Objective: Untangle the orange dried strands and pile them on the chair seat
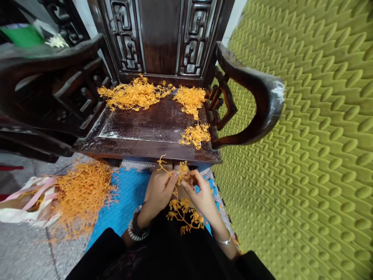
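Dark carved wooden chair [151, 132], 3 orange strand piles on its seat [136, 95], blue mat [128, 194] — green textured wall [305, 155]

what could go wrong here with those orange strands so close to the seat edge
The small clump sits near the chair seat's front edge and might get knocked off. Strands dangling from the left hand and right hand onto the lap could tangle or drop to the blue mat.

Even daylight, strong wide-angle edge distortion
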`<state>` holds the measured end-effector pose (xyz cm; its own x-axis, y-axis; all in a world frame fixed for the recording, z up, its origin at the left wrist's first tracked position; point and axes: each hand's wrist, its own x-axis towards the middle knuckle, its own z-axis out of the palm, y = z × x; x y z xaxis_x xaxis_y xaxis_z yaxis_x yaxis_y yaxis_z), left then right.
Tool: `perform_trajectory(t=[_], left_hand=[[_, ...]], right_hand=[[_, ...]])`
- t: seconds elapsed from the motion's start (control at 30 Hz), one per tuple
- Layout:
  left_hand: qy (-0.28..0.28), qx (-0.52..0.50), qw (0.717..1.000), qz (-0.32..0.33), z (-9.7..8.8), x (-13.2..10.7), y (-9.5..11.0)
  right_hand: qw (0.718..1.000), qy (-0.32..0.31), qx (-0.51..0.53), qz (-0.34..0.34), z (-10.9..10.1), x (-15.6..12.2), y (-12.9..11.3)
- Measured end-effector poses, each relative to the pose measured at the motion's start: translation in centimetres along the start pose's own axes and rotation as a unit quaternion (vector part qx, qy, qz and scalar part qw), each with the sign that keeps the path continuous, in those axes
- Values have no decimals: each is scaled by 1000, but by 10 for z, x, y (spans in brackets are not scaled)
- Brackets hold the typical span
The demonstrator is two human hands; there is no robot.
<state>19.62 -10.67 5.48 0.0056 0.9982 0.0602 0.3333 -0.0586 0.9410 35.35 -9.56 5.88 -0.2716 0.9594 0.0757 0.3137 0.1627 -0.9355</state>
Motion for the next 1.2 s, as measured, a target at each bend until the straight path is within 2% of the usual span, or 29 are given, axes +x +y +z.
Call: perform_trajectory(t=[0.1, 0.23, 0.33, 0.43, 0.53, 0.63, 0.7, 0.77, 0.87, 0.97, 1.03, 1.1, 1.2], left_hand=[[12, 28, 999, 18, -7, -3, 0], [-22, 54, 996, 65, -12, -5, 2], [-43, 78, 992, 84, -13, -7, 2], [-34, 56, 995, 78, -14, -9, 3], [-19, 6, 997, 73, -14, -12, 7], [-6, -21, 997, 70, -13, -13, 8], [-6, -21, 997, 73, -13, -13, 8], [-13, -14, 997, 76, -14, -12, 8], [-39, -3, 996, 75, -17, -11, 8], [-75, -53, 994, 64, -20, -11, 10], [-106, -131, 985, 47, -21, -12, 10], [-136, -207, 969, 25, -20, -14, 9], [-144, -280, 949, -1, -13, -19, 8]], right_hand=[[1000, 23, 2, -14, 7, -1, -5], [998, 47, 35, -39, 17, -2, -11], [996, 76, 50, -28, 22, -1, -17], [991, 102, 81, -18, 23, -2, -21], [978, 109, 177, 18, 24, -4, -23], [947, 82, 299, 81, 26, -5, -26], [934, 58, 337, 108, 26, -5, -28], [940, 30, 321, 112, 24, -5, -30], [972, -9, 224, 77, 18, -6, -33], [982, -33, 178, 55, 11, -7, -37], [968, -59, 231, 73, 10, -9, -39], [941, -84, 311, 100, 12, -12, -41], [908, -81, 395, 110, 18, -17, -43]])
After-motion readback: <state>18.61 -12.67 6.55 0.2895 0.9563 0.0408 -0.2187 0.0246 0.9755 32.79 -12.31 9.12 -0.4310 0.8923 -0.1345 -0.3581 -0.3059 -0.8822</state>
